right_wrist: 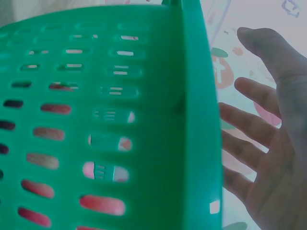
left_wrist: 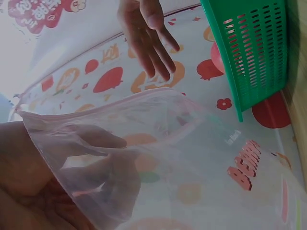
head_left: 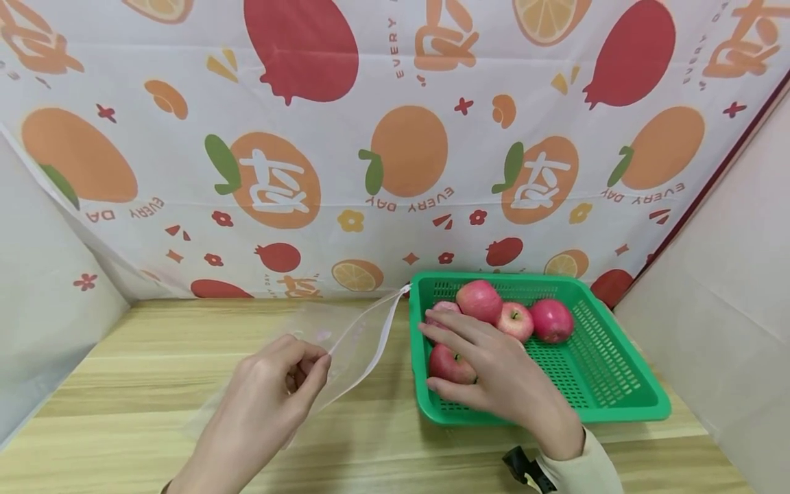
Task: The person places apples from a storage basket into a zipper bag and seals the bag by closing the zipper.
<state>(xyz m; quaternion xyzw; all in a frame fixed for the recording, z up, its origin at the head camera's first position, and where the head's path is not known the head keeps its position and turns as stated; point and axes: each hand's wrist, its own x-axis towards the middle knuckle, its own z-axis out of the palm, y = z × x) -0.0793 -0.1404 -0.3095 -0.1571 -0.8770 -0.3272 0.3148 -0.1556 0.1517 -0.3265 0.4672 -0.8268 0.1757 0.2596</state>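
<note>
A clear zip-lock bag (head_left: 364, 346) stands partly open above the table, its white zip edge running up toward the basket. My left hand (head_left: 262, 398) pinches the bag's near edge between thumb and forefinger. Through the plastic the left wrist view shows those fingers, and red lettering (left_wrist: 244, 165) is printed on the bag. With fingers spread, my right hand (head_left: 496, 370) hovers over the left part of a green basket (head_left: 617, 414). Beneath and around it lie several red apples (head_left: 552, 320), some partly hidden by the hand. The right hand holds nothing.
The wood-grain table (head_left: 370, 446) lies under the bag and basket. A fruit-printed cloth (head_left: 407, 151) hangs along the back, and a pale wall (head_left: 722, 295) rises close to the basket's right. A black strap (head_left: 524, 470) sits at the right wrist.
</note>
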